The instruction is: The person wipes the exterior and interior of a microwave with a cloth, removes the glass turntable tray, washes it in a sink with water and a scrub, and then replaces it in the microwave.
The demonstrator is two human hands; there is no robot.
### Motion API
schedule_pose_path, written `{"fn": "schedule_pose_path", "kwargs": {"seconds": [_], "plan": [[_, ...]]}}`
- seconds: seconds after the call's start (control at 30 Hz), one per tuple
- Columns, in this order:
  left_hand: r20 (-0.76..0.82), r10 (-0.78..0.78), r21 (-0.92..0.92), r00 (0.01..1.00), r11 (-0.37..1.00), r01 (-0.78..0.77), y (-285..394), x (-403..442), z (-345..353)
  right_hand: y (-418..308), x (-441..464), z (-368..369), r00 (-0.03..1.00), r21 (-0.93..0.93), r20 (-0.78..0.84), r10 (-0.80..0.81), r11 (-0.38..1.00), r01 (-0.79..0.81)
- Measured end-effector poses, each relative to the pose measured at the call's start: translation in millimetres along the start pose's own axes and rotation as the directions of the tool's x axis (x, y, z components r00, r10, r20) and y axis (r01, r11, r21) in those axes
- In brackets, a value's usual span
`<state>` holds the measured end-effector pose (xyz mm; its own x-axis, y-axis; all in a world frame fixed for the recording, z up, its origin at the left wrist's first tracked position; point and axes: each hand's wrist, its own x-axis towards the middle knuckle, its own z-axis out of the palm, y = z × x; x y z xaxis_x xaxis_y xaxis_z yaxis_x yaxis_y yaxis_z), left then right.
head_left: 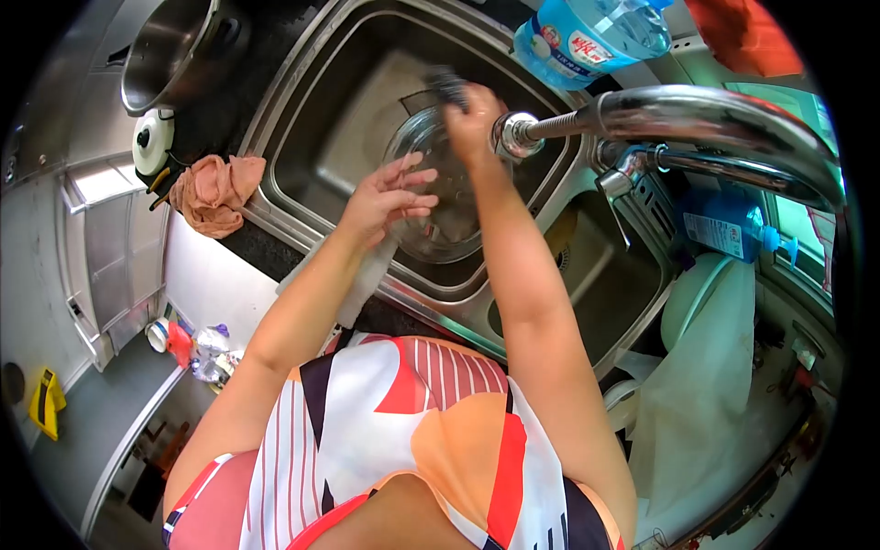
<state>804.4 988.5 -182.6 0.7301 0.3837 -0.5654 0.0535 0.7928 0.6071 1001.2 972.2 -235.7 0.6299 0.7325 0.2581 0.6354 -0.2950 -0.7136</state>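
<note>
Dark and blurred, what looks like a scrubber (445,86) is clamped in the fingers of the right hand (476,122); those of the left hand (374,207) spread apart beside round clear glassware (456,207) in the steel sink (353,137). Scrubbing seems in hand; the next stroke calls for a steadied rim.

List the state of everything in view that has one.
Left hand: open, fingers spread by the clear glassware; contact unclear
Right hand: closed around a dark scrubber
Clear glassware: in the larger sink basin
Faucet: water flow can't be told
Steel pot: uncovered
Pink cloth: crumpled beside the sink
</note>
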Motion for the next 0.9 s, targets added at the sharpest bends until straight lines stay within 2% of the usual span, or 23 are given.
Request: {"fn": "schedule_pose_path", "kwargs": {"seconds": [0.03, 0.07, 0.13, 0.17, 0.2, 0.23, 0.27, 0.33, 0.37, 0.4, 0.43, 0.53, 0.57, 0.6, 0.67, 0.7, 0.77, 0.8, 0.83, 0.87, 0.9], "plan": [[0.000, 0.024, -0.019, 1.000, 1.000, -0.024, 3, -3, -3, -1, 11, -20, 0.957, 0.058, 0.137, 0.256, 0.962, -0.266], [-0.011, 0.030, 0.039, 0.999, 0.999, -0.030, 8, -5, -3, 14, -1, -9, 0.967, 0.075, -0.075, 0.245, 0.968, -0.240], [-0.033, 0.047, 0.146, 0.998, 0.988, -0.042, 15, -2, -2, 22, -15, -5, 0.999, -0.096, -0.026, -0.019, 0.995, 0.017], [-0.009, 0.044, 0.200, 0.999, 0.979, -0.041, 11, 3, -4, -14, -9, -12, 0.998, 0.141, -0.056, 0.018, 0.990, -0.009], [0.016, 0.038, 0.258, 0.999, 0.965, -0.041, 4, 13, -7, -39, -6, -15, 0.954, 0.007, -0.092, -0.285, 0.958, 0.287], [0.040, 0.026, 0.317, 0.999, 0.948, -0.037, 0, 17, -9, -62, -13, -12, 0.932, -0.002, -0.007, -0.362, 0.932, 0.362], [0.050, 0.000, 0.277, 0.999, 0.961, -0.014, -1, 15, -8, -70, -17, -8, 0.951, -0.034, 0.102, -0.293, 0.954, 0.298], [0.076, -0.028, 0.204, 0.997, 0.979, 0.012, 3, 15, -8, -59, -7, -17, 0.957, -0.056, 0.162, -0.242, 0.966, 0.254], [0.067, -0.039, 0.177, 0.997, 0.984, 0.027, 6, 8, -8, -45, 0, -19, 0.981, 0.030, 0.096, -0.169, 0.986, 0.166], [0.061, -0.041, 0.149, 0.997, 0.988, 0.032, 12, 2, -7, -29, 5, -30, 0.983, 0.115, 0.168, 0.080, 0.988, -0.100], [0.057, -0.034, 0.120, 0.998, 0.992, 0.027, 19, 1, -9, 1, 4, -25, 0.932, 0.480, 0.268, 0.245, 0.805, -0.349], [0.048, 0.139, -0.105, 0.989, 0.985, -0.133, 24, 3, -28, 120, -37, 22, 0.930, 0.595, 0.096, 0.353, 0.729, -0.338], [0.097, 0.193, -0.165, 0.976, 0.971, -0.175, 25, 10, -43, 74, -41, -18, 0.770, 0.672, 0.323, 0.550, 0.440, -0.596], [0.067, 0.216, -0.244, 0.974, 0.950, -0.194, 28, 16, -46, 38, -45, -43, 0.535, 0.640, 0.558, 0.635, 0.082, -0.764], [-0.001, 0.239, -0.388, 0.971, 0.895, -0.221, 31, 21, -49, 11, -59, -43, 0.422, 0.643, 0.749, 0.510, -0.406, -0.650], [0.009, 0.265, -0.422, 0.964, 0.875, -0.236, 22, 30, -57, -9, -63, -41, 0.465, 0.675, 0.733, 0.497, -0.445, -0.588], [-0.073, 0.257, -0.531, 0.964, 0.808, -0.255, 9, 36, -45, -55, -75, -43, 0.530, 0.716, 0.696, 0.484, -0.523, -0.462], [-0.116, 0.247, -0.581, 0.962, 0.769, -0.267, 1, 38, -40, -57, -78, -41, 0.573, 0.778, 0.628, 0.527, -0.418, -0.469], [-0.108, 0.247, -0.530, 0.963, 0.806, -0.266, -14, 44, -48, -59, -80, -40, 0.617, 0.829, 0.555, 0.559, -0.306, -0.468], [-0.186, 0.050, -0.373, 0.981, 0.920, -0.118, -20, 48, -46, -59, -81, -38, 0.661, 0.867, 0.478, 0.579, -0.190, -0.461], [-0.296, -0.126, -0.221, 0.947, 0.973, 0.061, -25, 53, -44, -52, -78, -41, 0.648, 0.857, 0.456, 0.609, -0.104, -0.505]]}}
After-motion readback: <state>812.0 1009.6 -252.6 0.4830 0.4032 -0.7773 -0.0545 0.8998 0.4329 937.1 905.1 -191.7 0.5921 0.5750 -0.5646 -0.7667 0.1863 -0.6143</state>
